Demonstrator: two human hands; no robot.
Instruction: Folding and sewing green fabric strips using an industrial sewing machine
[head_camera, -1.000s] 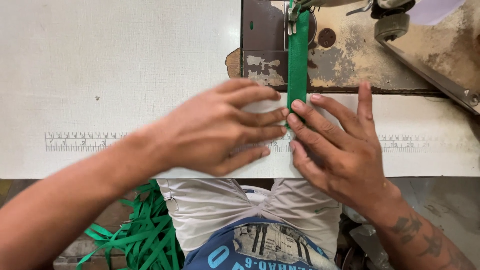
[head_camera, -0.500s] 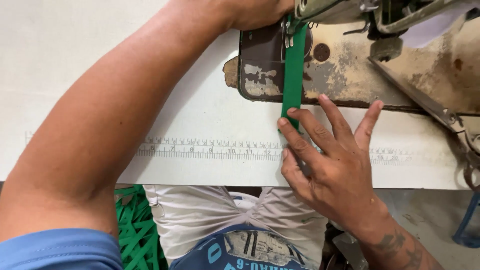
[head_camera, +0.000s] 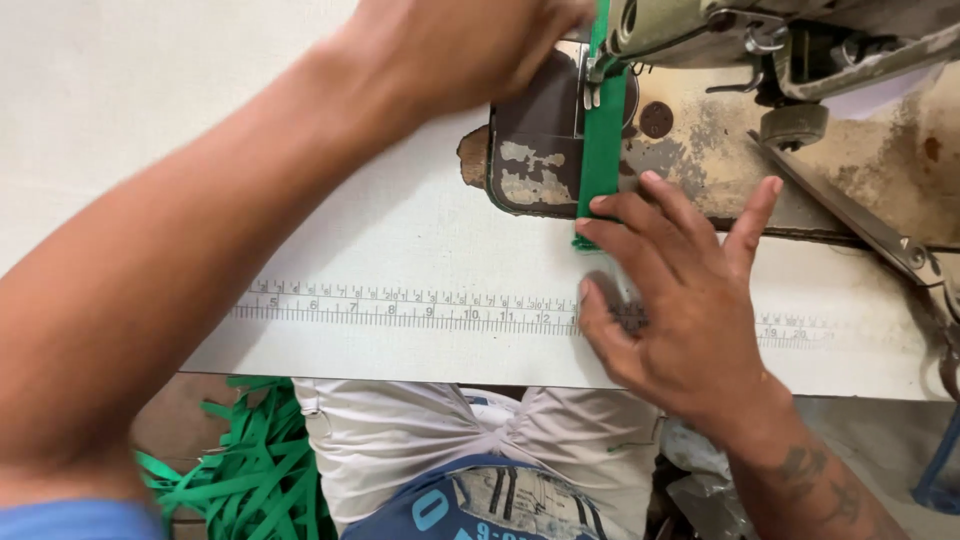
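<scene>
A narrow green strap (head_camera: 603, 150) lies along the worn metal bed of a sewing machine (head_camera: 700, 170) and runs up under the machine's head. My right hand (head_camera: 680, 300) rests flat on the white table, fingers spread, with two fingertips pressing the strap's near end. My left hand (head_camera: 470, 45) reaches across to the top of the strap beside the machine's head. Its fingers are cut off by the frame's upper edge, so its grip is hidden. My left forearm crosses the table diagonally.
A printed ruler scale (head_camera: 400, 310) runs along the white table (head_camera: 200, 120) near its front edge. A pile of loose green straps (head_camera: 250, 470) lies on the floor at lower left, beside my lap. A metal lever (head_camera: 850, 220) angles across the machine bed at right.
My left hand has left its place beside my right hand and gone up to the strap's far end by the machine head. My right hand stays on the strap's near end.
</scene>
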